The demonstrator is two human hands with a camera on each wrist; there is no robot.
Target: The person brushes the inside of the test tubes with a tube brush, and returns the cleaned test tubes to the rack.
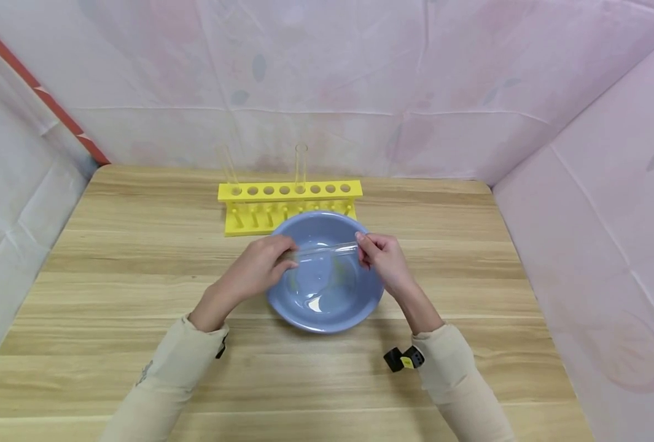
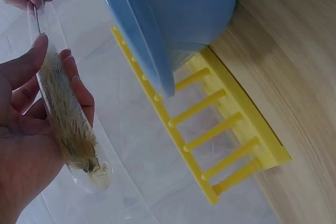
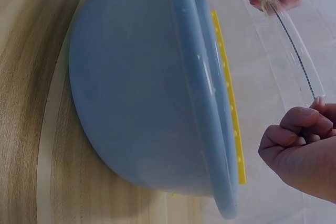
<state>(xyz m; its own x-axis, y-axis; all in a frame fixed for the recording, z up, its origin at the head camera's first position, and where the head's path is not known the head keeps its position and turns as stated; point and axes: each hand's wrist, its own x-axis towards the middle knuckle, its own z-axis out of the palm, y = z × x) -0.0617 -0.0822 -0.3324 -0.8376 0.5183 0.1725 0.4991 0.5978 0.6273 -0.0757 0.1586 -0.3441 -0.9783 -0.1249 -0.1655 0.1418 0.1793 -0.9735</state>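
Observation:
Over the blue basin (image 1: pixel 327 325), my left hand (image 1: pixel 257 265) grips a clear glass test tube (image 1: pixel 323 250), held nearly level. Inside the tube is a test tube brush (image 2: pixel 68 114); its tan bristles fill the closed end in the left wrist view. The brush's twisted wire (image 3: pixel 295 48) runs along the tube to its mouth. There my right hand (image 1: pixel 384 261) pinches the end of the wire with thumb and curled fingers. Whether those fingers also touch the tube's rim is hard to tell.
Behind the basin stands a yellow test tube rack (image 1: pixel 260 191), partly hidden by it. Two clear tubes stand in the rack, one leaning (image 1: pixel 228 169) at its left end and one upright tube (image 1: pixel 301 166) near the middle. A patterned cloth (image 1: pixel 327 73) hangs behind the wooden table (image 1: pixel 139 294).

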